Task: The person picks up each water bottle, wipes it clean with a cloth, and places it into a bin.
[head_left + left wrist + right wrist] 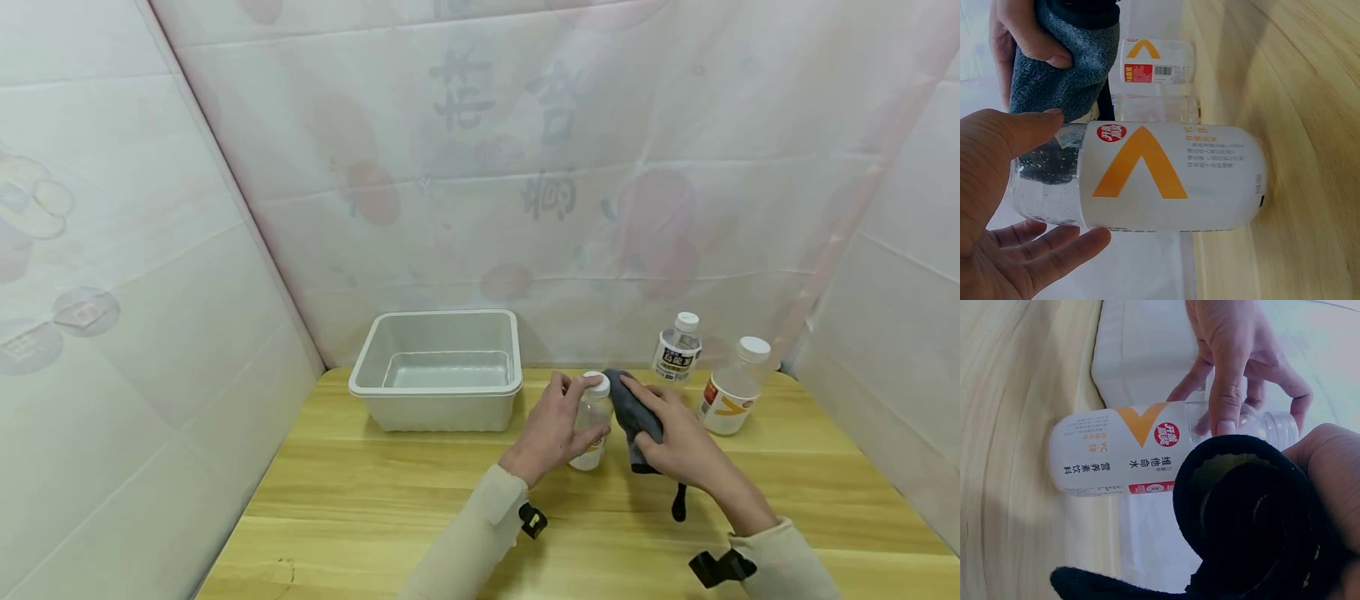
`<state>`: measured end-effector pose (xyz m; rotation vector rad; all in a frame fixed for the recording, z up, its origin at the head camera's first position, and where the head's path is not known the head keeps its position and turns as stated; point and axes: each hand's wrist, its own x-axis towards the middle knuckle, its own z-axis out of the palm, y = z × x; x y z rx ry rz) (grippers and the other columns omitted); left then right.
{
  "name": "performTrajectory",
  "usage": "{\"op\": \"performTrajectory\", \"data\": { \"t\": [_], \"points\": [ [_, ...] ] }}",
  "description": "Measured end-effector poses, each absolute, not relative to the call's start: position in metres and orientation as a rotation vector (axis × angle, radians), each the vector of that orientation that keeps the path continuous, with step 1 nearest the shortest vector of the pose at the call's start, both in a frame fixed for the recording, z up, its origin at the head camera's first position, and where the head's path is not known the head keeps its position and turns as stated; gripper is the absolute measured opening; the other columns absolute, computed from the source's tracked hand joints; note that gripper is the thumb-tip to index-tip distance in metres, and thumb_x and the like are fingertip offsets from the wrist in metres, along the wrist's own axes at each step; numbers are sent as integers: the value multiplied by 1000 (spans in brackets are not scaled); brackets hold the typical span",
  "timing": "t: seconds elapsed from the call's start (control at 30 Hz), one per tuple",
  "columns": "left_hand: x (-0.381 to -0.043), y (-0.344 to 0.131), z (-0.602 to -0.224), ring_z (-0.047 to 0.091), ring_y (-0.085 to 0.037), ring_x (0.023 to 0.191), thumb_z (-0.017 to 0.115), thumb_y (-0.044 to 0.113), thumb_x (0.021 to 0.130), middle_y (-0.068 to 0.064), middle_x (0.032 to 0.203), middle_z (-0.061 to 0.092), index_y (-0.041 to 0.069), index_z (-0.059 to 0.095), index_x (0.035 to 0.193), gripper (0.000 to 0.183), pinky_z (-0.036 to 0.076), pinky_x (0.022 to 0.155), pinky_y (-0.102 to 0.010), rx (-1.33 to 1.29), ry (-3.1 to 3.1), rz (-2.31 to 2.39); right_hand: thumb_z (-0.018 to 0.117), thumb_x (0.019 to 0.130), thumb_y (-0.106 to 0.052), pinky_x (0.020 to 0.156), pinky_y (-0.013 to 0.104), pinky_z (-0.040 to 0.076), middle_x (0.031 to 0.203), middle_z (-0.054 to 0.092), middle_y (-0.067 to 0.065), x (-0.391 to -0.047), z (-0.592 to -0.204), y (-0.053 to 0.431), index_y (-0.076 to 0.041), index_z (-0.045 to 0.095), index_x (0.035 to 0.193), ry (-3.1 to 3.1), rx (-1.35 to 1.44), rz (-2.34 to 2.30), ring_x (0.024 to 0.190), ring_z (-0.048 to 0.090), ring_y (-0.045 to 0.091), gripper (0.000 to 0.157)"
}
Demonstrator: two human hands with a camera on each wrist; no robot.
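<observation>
My left hand (551, 429) grips a clear plastic bottle (1172, 175) round its upper part, with a fingertip at the white cap (596, 383). The bottle stands upright on the table, and its white label carries an orange V-shaped mark. In my right hand (686, 442) is a grey-blue cloth (633, 412) with a black edge, bunched under the fingers. It lies close against the bottle's upper side. A black strap (679, 502) hangs from the cloth. In the right wrist view the dark rolled end of the cloth (1260, 512) overlaps the bottle's shoulder.
Behind my right hand stand two more capped bottles: one with a black-and-white label (677, 354), the other with an orange mark (731, 396). A pale rectangular bin (442, 408) sits at the back left of the wooden table (360, 508). Pale fabric walls (480, 233) enclose the table.
</observation>
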<state>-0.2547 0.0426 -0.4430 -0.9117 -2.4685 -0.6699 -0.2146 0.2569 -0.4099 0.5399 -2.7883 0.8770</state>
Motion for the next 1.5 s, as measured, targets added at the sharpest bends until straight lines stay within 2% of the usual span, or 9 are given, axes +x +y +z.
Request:
{"op": "performTrajectory", "data": {
  "t": [0.27, 0.47, 0.73, 0.93, 1.23, 1.5],
  "points": [
    [-255, 45, -443, 48, -11, 83, 69, 43, 95, -8, 111, 50, 28, 29, 150, 70, 44, 69, -17, -887, -2528, -638, 62, 85, 3, 66, 39, 47, 142, 42, 39, -216, -410, 256, -15, 32, 160, -2806, 547, 879, 94, 60, 37, 83],
    [-254, 43, -441, 52, -13, 87, 69, 42, 96, -10, 115, 51, 29, 29, 151, 69, 46, 73, -19, -902, -2560, -659, 62, 87, 2, 70, 41, 49, 142, 42, 37, -216, -410, 256, -15, 30, 161, -2830, 555, 882, 99, 60, 38, 82],
    [-253, 42, -441, 50, -12, 85, 68, 41, 96, -10, 116, 51, 29, 26, 153, 71, 45, 72, -18, -925, -2555, -656, 61, 87, 3, 74, 46, 50, 141, 42, 37, -219, -414, 257, -11, 28, 161, -2832, 640, 874, 103, 60, 39, 82],
    [-252, 40, -439, 54, -14, 89, 68, 39, 97, -10, 120, 52, 30, 25, 153, 71, 49, 75, -22, -929, -2566, -699, 59, 88, 3, 71, 43, 48, 138, 43, 36, -222, -416, 257, -12, 26, 161, -2835, 655, 905, 97, 59, 33, 82],
    [-252, 38, -440, 52, -13, 88, 67, 38, 98, -10, 119, 51, 30, 24, 153, 71, 48, 75, -22, -928, -2587, -711, 60, 87, 3, 73, 44, 48, 135, 44, 34, -224, -425, 257, -9, 26, 161, -2823, 682, 919, 95, 57, 31, 81],
    [-251, 38, -440, 52, -14, 88, 66, 38, 98, -11, 119, 51, 30, 24, 153, 70, 48, 74, -22, -940, -2578, -696, 61, 86, 2, 70, 39, 44, 128, 47, 35, -226, -435, 259, -5, 29, 159, -2858, 678, 903, 88, 54, 26, 80]
  ]
}}
